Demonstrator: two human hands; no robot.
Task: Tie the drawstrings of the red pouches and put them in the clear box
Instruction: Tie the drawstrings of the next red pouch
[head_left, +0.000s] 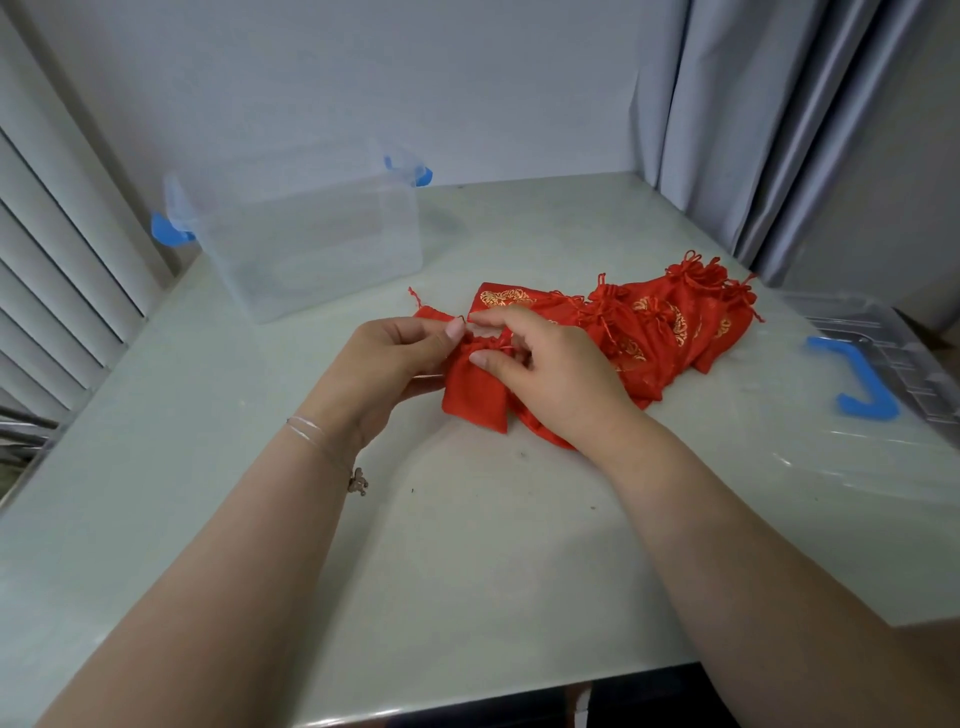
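— So how will that small red fabric drawstring pouch (475, 387) handle?

— Lightly, I'd judge. It looks like thin soft cloth, limp and easily crumpled, with nothing stiff or fragile about it. It lies near the middle of the pale grey-green surface (467, 545), just beside the heap of red pouches with gold print (649, 322), which spreads toward the right edge.

— And the hands?

— Both are at its gathered neck. The left hand (387, 358) pinches a thin red drawstring (415, 296) between thumb and fingertip; the right hand (550, 369) has its fingers curled round the puckered mouth. The cords are fine and probably slippery, so the place to hold is close to the neck, with the body left resting on the surface.

— Room to carry it over?

— Plenty, I think. The clear plastic box with blue latches (311, 244) stands open toward the far left corner, well apart from the pouches, with bare surface between. No pouch shows inside it. The clear lid with a blue handle (883, 374) lies at the right edge, out of that path. The near edge is well back from the work.
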